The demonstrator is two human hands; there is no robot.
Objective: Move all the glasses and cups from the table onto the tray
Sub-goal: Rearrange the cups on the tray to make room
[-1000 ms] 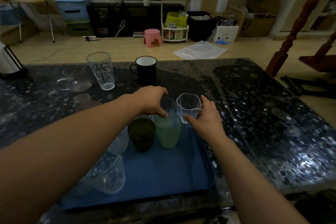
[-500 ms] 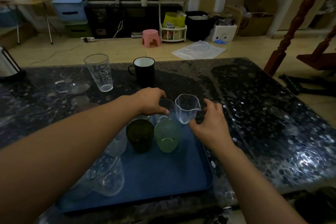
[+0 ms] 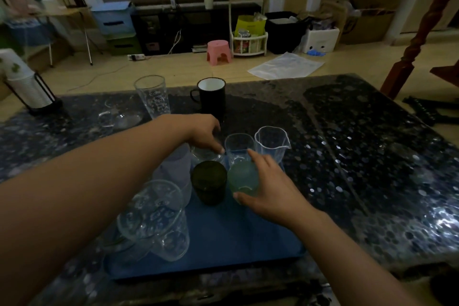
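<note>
Right hand (image 3: 270, 189) cupped around the pale green cup (image 3: 243, 177), thumb at its near side, fingers over the far rim; upright on the blue tray (image 3: 223, 238). Left hand (image 3: 203, 135) pinching the rim of a clear glass (image 3: 206, 155) at the tray's far edge. Remaining on the table (image 3: 347, 156): black mug (image 3: 212, 98) at 12 o'clock from the left hand, tall clear glass (image 3: 152, 97) at 11 o'clock, both upright, long axes vertical. Nearer to the left hand by far; probably a straight forward reach, once free.

head cam | worn, facing forward-down | close over tray (image 3: 223, 243) | room beyond
</note>
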